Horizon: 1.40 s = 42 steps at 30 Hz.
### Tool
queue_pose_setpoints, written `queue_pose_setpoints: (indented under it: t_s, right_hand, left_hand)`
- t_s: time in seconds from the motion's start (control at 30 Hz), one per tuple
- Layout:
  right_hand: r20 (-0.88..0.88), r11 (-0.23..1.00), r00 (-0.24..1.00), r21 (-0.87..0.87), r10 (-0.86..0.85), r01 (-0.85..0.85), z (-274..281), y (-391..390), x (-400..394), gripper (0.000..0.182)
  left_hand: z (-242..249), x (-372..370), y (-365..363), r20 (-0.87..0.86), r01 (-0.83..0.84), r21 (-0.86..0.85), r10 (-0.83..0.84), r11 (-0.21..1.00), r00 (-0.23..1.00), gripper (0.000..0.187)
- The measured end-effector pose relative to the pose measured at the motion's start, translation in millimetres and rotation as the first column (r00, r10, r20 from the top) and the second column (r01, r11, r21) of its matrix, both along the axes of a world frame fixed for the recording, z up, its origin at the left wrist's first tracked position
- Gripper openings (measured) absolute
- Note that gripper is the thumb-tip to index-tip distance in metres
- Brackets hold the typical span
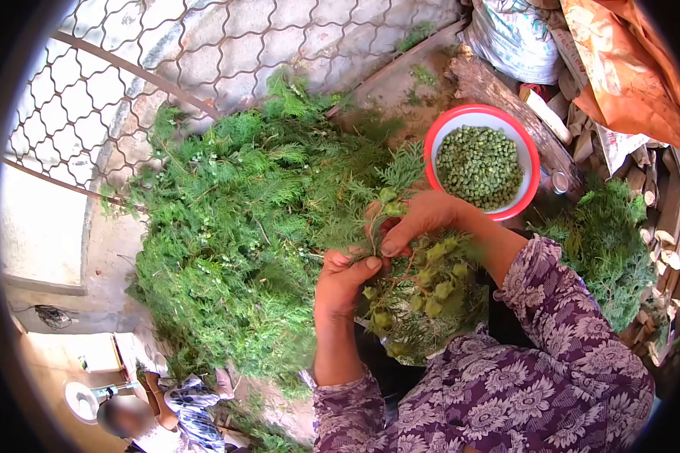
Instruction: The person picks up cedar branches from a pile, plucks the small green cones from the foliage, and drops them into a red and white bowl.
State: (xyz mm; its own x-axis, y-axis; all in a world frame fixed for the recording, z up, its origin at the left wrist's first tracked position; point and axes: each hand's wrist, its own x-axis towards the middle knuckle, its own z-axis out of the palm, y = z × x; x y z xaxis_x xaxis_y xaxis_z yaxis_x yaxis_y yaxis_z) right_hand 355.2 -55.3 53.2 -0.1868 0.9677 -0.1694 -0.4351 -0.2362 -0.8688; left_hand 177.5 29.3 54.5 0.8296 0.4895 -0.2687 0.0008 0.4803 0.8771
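Note:
A leafy branch with clusters of green cones lies across both hands, above the lap. My left hand is closed, with thumb and fingers pinching the branch's stem. Close beside it, my right hand also has its thumb and fingers closed on the branch, near a small green cone at its fingertips. Just beyond my right hand is a white bowl with a red rim, holding many green cones. A large heap of cut green branches spreads in front and to the left.
A wire mesh runs along the top left. White and orange sacks stand at the upper right, near a log and split wood. More green branches lie at the right. Another person sits at the lower left.

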Motion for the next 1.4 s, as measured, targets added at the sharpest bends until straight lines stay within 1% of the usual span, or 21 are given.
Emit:
queue_pose_setpoints:
  t_s: [0.07,0.1,0.17,0.2,0.3,0.37,0.4,0.47,0.6,0.63,0.67,0.7,0.77,0.8,0.83,0.87,0.9,0.93,1.17,1.23,1.4]
  right_hand:
    - [-0.141,0.999,0.989,-0.015,-0.052,0.051,5.0,-2.1,-4.3,0.018]
    - [-0.141,0.999,0.989,-0.014,-0.051,0.050,-2.1,0.4,-4.3,0.018]
    - [-0.280,0.990,0.955,0.120,0.099,-0.068,-24.4,7.9,-3.4,0.018]
    - [-0.279,0.990,0.955,0.120,0.100,-0.068,-29.2,8.9,-2.5,0.018]
    - [-0.158,0.987,0.985,0.152,0.076,-0.052,-26.4,10.1,0.7,0.009]
    - [0.248,0.974,0.959,0.210,-0.136,0.084,-7.7,8.0,2.5,0.017]
    - [0.252,0.973,0.958,0.215,-0.137,0.083,-5.9,7.3,3.5,0.017]
    - [0.510,0.982,0.842,0.147,-0.179,0.119,-3.5,5.0,5.3,0.019]
    - [0.615,0.938,0.723,0.319,-0.314,0.136,-32.6,17.2,5.0,0.020]
    - [0.816,0.899,0.378,0.381,-0.437,0.215,-38.4,20.6,5.6,0.021]
    - [0.880,0.847,-0.032,0.465,-0.474,0.259,-42.9,21.7,6.6,0.021]
    - [0.880,0.844,-0.033,0.464,-0.473,0.269,-46.0,20.5,11.0,0.021]
    - [0.608,0.741,0.431,0.483,-0.667,0.466,-35.1,17.9,27.8,0.022]
    - [0.404,0.829,0.729,0.177,-0.552,0.530,-24.6,11.6,32.2,0.016]
    - [0.407,0.833,0.732,0.175,-0.546,0.525,-27.6,10.9,36.6,0.016]
    - [0.012,0.842,0.847,0.113,-0.531,0.527,-30.1,10.1,41.2,0.012]
    - [-0.388,0.861,0.806,0.059,-0.447,0.506,-32.1,9.5,44.3,0.009]
    - [-0.534,0.885,0.763,0.055,-0.364,0.461,-33.2,9.5,46.0,0.007]
    - [-0.732,0.925,0.633,0.009,-0.252,0.379,-33.0,11.4,35.3,0.010]
    - [-0.748,0.940,0.617,-0.026,-0.245,0.341,-34.5,13.0,38.9,0.010]
    - [-0.662,0.932,0.702,0.014,-0.262,0.361,-35.5,12.8,42.2,0.011]
  left_hand:
    - [-2.1,-2.3,0.7,0.010,0.009,-0.013,-0.009,1.000,1.000,0.021]
    - [-3.5,-2.9,1.6,0.022,0.021,-0.022,-0.020,1.000,1.000,0.021]
    - [-8.7,-3.9,3.4,0.019,0.029,-0.018,-0.029,0.999,0.999,0.020]
    - [-11.1,-4.3,4.0,0.016,0.038,-0.014,-0.038,0.999,0.999,0.020]
    - [-13.8,-4.3,6.7,0.006,0.036,0.028,-0.036,0.999,0.999,0.013]
    - [-16.7,1.0,7.2,-0.009,0.018,0.064,-0.018,0.998,1.000,0.009]
    - [-17.9,3.6,7.5,-0.026,0.003,0.100,-0.001,0.995,1.000,0.007]
    - [-21.0,6.7,8.5,-0.069,-0.019,0.122,0.028,0.992,0.997,0.006]
    - [-20.6,12.7,9.3,-0.178,-0.068,0.151,0.095,0.986,0.979,0.007]
    - [-17.3,12.0,7.4,-0.178,-0.067,0.150,0.094,0.986,0.979,0.007]
    - [-11.0,9.6,4.1,-0.138,-0.075,0.190,0.102,0.979,0.985,0.007]
    - [-7.5,6.4,3.0,-0.099,-0.077,0.230,0.102,0.970,0.990,0.007]
    - [-13.1,4.2,5.6,-0.051,-0.107,0.228,0.121,0.968,0.991,0.006]
    - [-15.6,3.4,5.8,-0.034,-0.131,0.194,0.140,0.972,0.990,0.006]
    - [-16.8,2.7,5.9,-0.020,-0.150,0.163,0.156,0.975,0.988,0.006]
    - [-16.0,3.8,4.9,-0.020,-0.151,0.163,0.157,0.975,0.987,0.006]
    - [-14.6,6.4,2.4,-0.033,-0.176,0.143,0.183,0.974,0.983,0.009]
    - [-13.7,8.5,0.9,-0.045,-0.202,0.123,0.209,0.972,0.977,0.012]
    - [-19.2,8.7,6.3,-0.033,-0.203,0.154,0.211,0.967,0.977,0.014]
    - [-23.4,9.6,5.3,-0.015,-0.232,0.273,0.245,0.933,0.969,0.014]
    - [-21.8,14.7,-1.6,0.024,-0.261,0.190,0.262,0.946,0.965,0.013]
